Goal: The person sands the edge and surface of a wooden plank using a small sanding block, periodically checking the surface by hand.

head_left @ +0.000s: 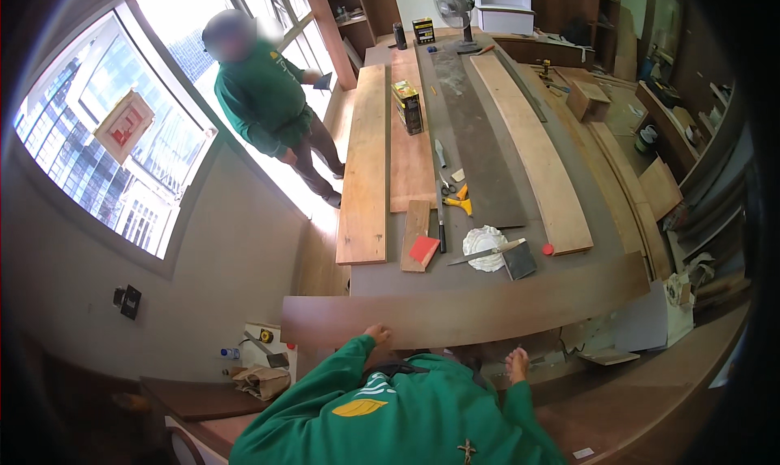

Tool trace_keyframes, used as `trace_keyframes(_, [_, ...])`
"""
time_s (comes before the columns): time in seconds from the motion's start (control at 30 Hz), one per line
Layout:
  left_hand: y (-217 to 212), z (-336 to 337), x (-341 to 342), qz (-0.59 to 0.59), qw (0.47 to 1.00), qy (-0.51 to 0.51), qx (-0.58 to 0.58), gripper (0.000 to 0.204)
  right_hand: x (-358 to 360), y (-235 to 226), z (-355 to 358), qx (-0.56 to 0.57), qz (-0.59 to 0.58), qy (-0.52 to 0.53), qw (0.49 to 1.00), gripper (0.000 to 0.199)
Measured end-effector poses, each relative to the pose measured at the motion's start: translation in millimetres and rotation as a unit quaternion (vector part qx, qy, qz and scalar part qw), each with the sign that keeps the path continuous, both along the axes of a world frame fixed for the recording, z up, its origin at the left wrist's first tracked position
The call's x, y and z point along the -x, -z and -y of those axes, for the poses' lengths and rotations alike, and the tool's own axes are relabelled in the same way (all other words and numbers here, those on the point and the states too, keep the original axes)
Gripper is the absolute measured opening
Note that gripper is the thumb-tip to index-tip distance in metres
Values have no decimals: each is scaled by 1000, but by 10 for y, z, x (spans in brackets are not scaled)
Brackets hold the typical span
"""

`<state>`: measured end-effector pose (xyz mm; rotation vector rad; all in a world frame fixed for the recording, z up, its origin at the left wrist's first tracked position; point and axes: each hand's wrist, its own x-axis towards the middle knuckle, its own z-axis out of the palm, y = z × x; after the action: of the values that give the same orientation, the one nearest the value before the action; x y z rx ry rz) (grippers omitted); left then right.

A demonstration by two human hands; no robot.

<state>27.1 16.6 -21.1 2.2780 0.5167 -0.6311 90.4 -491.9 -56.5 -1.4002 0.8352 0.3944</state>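
while both hands gripped its near edge, left hand (pixel 378 333) and right hand (pixel 516 363) fingers curled, the long brown board (pixel 463 307) looked stiff and heavy.

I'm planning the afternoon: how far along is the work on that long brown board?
Done: the long brown board lies across the near end of the workbench. In hand: the left hand grips its near edge; the right hand is just below it. Left: the scraper, rag and can lie untouched.

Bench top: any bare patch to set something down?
Bare grey strip between the dark board at the near edge and the plank ends. Crowded mid-bench: red block, white plate, trowel, yellow clamp.
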Motion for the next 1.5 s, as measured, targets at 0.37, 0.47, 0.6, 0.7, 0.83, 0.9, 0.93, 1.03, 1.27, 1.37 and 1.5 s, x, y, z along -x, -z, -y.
trace_keyframes(0.37, [-354, 1166, -1046, 24, 984, 92, 153, 39, -88, 1, -57, 5, 11, -2, 1000, 31])
trace_keyframes(0.47, [-546, 1432, -1179, 32, 977, 54, 204, 38, 259, 273, 104, -5, -46, 37, 998, 26])
trace_keyframes(0.6, [-607, 1709, -1310, 87, 974, 93, 185, 39, 631, 798, 575, -86, -77, 53, 992, 19])
trace_keyframes(0.7, [-391, 1584, -1144, 64, 982, 96, 148, 38, 686, 1015, 638, -131, -76, 22, 988, 18])
trace_keyframes(0.83, [84, 1045, -539, 16, 992, 94, 87, 32, 513, 742, 298, -72, -84, -15, 994, 22])
trace_keyframes(0.9, [111, 1147, -529, -8, 989, 140, 51, 33, 338, 747, 551, -75, -70, -14, 995, 26])
trace_keyframes(0.93, [121, 1287, -591, -18, 989, 131, 64, 32, 216, 760, 756, -75, -44, -21, 996, 28])
trace_keyframes(1.03, [189, 1224, -371, -40, 994, 75, 72, 32, 29, 534, 832, -68, -35, -48, 996, 31])
trace_keyframes(1.27, [370, 1330, -26, -3, 998, -10, 56, 35, -325, 235, 965, -26, -28, -79, 996, 31])
trace_keyframes(1.37, [135, 1877, -180, -49, 992, -36, 111, 34, -237, 375, 1400, -8, -17, -71, 997, 29])
trace_keyframes(1.5, [-26, 2204, -159, -66, 993, 18, 95, 39, 59, 444, 1511, -25, -54, -45, 997, 26])
